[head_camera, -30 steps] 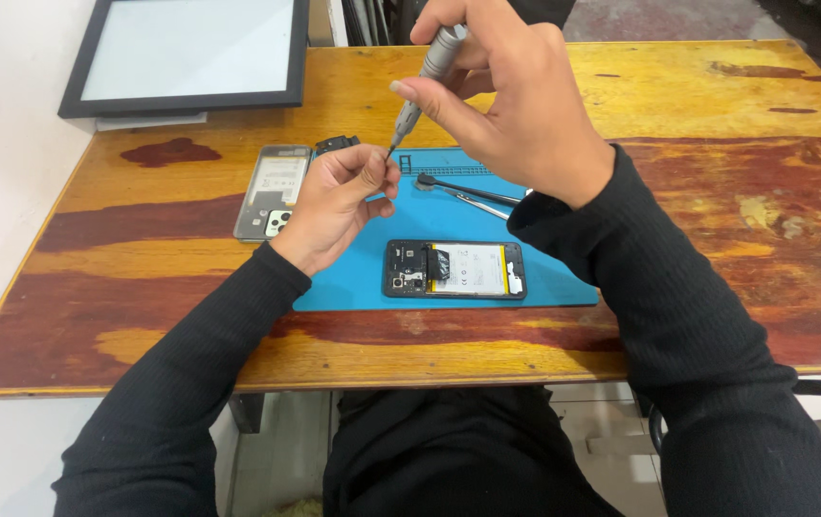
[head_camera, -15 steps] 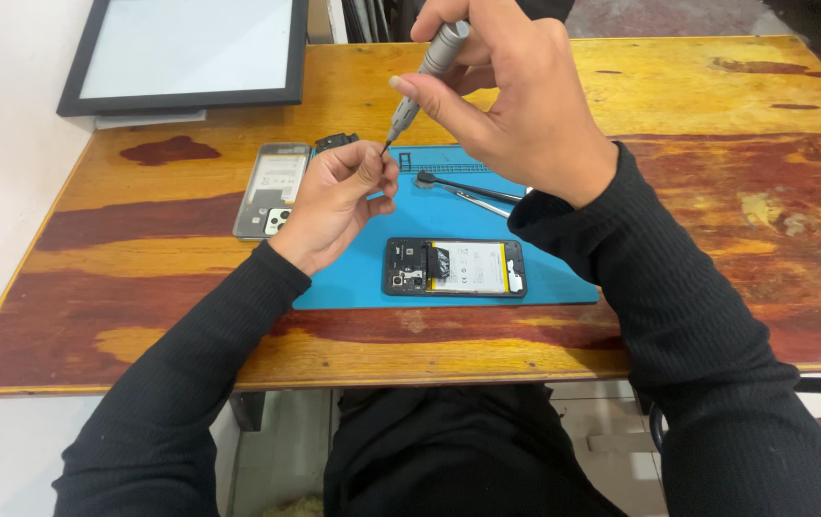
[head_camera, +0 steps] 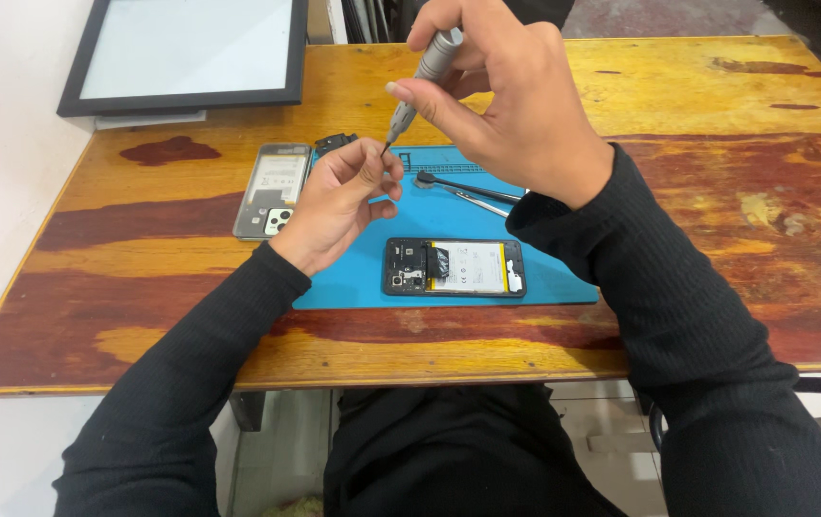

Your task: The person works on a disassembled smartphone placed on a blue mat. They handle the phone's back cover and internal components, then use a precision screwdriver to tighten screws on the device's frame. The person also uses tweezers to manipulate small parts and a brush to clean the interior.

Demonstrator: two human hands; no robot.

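Screwdriver point(head_camera: 427, 72) sits upper centre of the frame, held up in the air above the blue mat point(head_camera: 564, 278). Slim grey metal barrel, so stiff and light, probably a bit slick; best held high on the barrel between fingertips, as now. Right hand point(head_camera: 506, 105) is closed round the barrel, thumb and fingers pinching it, tip angled down-left. Left hand point(head_camera: 339, 196) is curled, thumb and forefinger pinched right at the tip; whatever sits between them is too small to tell. I'd judge it tiny, easy to drop.

Opened phone point(head_camera: 454, 267) lies flat on the mat, centre frame, innards exposed: fragile, handle by the edges. Tweezers point(head_camera: 468, 189) lie on the mat just right of the left hand. Back cover point(head_camera: 271, 191) rests on the worktop point(head_camera: 717, 96), left of the mat. Framed panel point(head_camera: 186, 53) in the upper left.
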